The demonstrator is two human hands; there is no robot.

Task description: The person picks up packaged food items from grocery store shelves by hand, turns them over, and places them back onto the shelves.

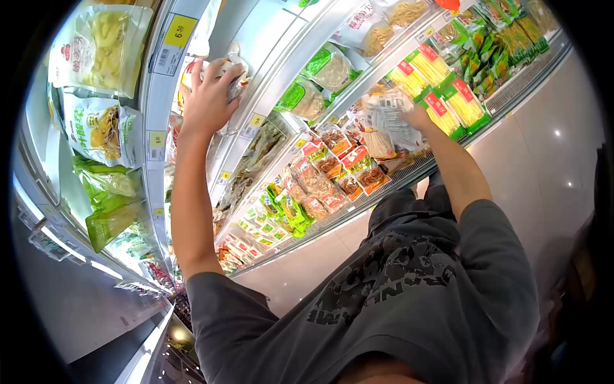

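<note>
My left hand (pixel 210 99) reaches up to a shelf, its fingers curled over a clear and white plastic food package (pixel 238 78). The contents of that package cannot be made out. Lower on the right, my right hand (pixel 417 119) grips a clear plastic food package (pixel 387 112) with printing on it, held over the bottom shelf. Part of the right hand's fingers is hidden by the wrapping. Beneath it lie pale, long packs (pixel 380 144), and yellow packs with red labels (pixel 441 114) are close beside it.
Shelf edges with yellow price tags (pixel 180 31) run between the rows. Bagged foods (pixel 102 131) line the upper left shelf. Red and brown packs (pixel 355 168) and green packs (pixel 293 212) fill the bottom shelf. A tiled floor (pixel 536 150) lies to the right.
</note>
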